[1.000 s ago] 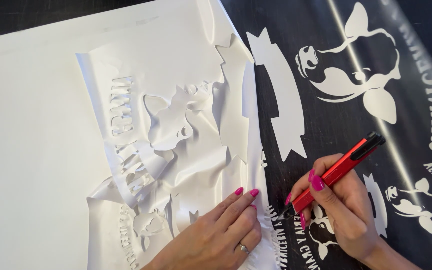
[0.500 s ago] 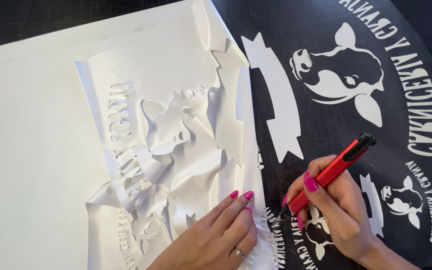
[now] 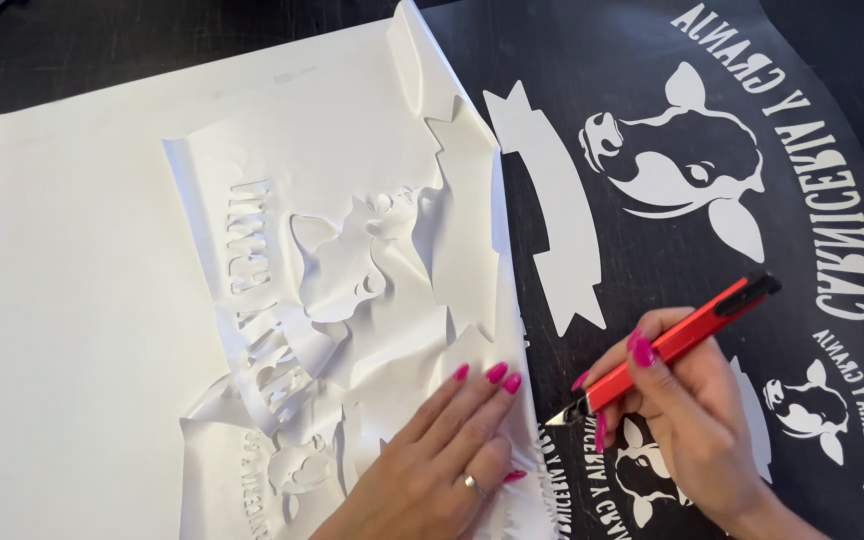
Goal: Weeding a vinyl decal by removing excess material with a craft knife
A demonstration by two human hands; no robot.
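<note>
Right hand (image 3: 692,420): fingers clamped on red craft knife (image 3: 677,345), blade tip at black vinyl sheet (image 3: 572,120) with white cow decals; left hand (image 3: 432,460) flat, fingers together, pressing crumpled white peeled vinyl (image 3: 352,290)

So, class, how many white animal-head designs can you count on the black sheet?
3: a large animal head at the top, a small one at the right edge, another partly hidden beside the right hand. More may be covered.

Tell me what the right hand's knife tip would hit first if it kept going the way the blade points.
The right hand holds the red utility knife with its blade pointing down-left. Straight on, it would probably meet the edge of the peeled white vinyl sheet, then the left hand pressing it flat; depth is unclear.
</note>
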